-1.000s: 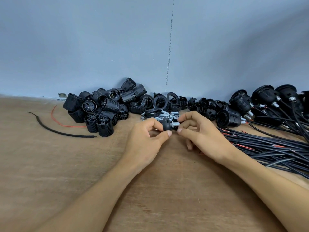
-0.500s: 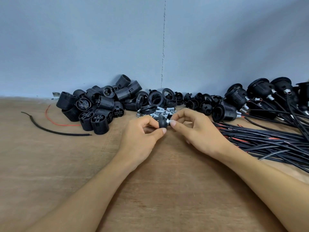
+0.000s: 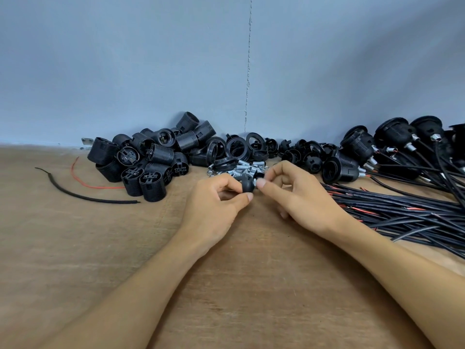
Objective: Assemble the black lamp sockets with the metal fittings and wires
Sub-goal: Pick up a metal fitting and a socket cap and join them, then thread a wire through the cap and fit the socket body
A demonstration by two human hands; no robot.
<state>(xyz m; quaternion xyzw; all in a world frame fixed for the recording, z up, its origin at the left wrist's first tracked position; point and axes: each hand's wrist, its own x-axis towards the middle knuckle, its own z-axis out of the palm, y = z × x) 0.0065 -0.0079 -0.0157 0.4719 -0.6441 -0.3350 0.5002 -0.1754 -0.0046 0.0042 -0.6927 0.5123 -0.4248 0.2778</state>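
Item in work: small black socket cap (image 3: pixel 247 186), just above the wooden table (image 3: pixel 125 260), gripped between the thumb and curled fingers of the left hand (image 3: pixel 216 200). The right hand (image 3: pixel 302 195) pinches a silver metal fitting (image 3: pixel 254 183) at the cap's right side.

Stock I see along the wall:
- heap of threaded socket bodies (image 3: pixel 151 162), left
- black rings (image 3: pixel 236 147) and loose fittings (image 3: pixel 245 168), just behind the hands
- finished sockets (image 3: pixel 359 149) with bundled wires (image 3: pixel 402 210), right
- stray black wire (image 3: pixel 83 195) and red wire (image 3: pixel 86 184), far left
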